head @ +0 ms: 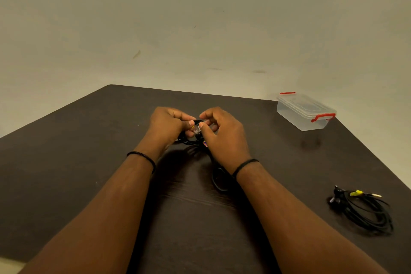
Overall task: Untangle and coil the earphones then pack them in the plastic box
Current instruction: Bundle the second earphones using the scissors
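Note:
Both my hands meet over the middle of the dark table. My left hand (170, 123) and my right hand (224, 134) each pinch part of a black earphone set (195, 138), held just above the tabletop. Its cable hangs down in loops under my right wrist (219, 180). A second black earphone set (364, 209) with a yellow tag lies coiled on the table at the right. The clear plastic box (305, 110) with red clips stands at the far right corner, its lid on.
The dark wooden table (89, 151) ends at a far edge against a plain beige wall. Its right edge runs close past the box and the coiled earphones. Black bands circle both wrists.

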